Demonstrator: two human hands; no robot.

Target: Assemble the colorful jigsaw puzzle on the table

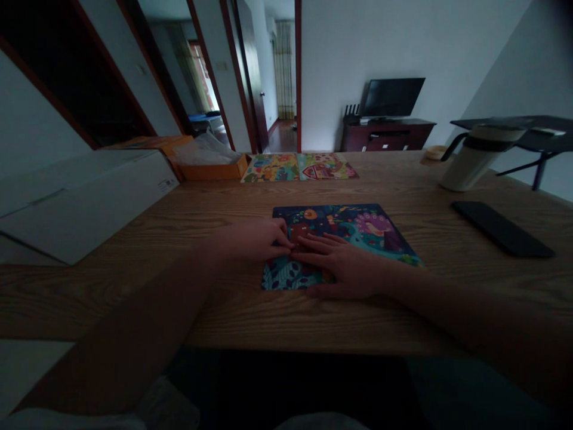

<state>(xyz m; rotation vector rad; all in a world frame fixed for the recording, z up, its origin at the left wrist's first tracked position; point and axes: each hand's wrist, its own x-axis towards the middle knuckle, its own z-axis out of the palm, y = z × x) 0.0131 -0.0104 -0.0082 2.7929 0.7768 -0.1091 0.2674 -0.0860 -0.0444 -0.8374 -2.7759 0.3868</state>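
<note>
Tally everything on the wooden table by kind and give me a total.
Picture boards: 3
White mug: 1
Black flat device: 1
Orange box: 1
White flat box: 1
Tan round disc: 1
Total: 8

Two bare hands are in the room, one left hand (248, 240) and one right hand (342, 267), over one dark puzzle board (358, 230). On the wooden table (286, 322), I count two bright puzzle boards (271, 168), one orange box (212, 170), one cream travel mug (474, 161) and one black flat device (501, 228). Beyond stands one television (393, 97).
</note>
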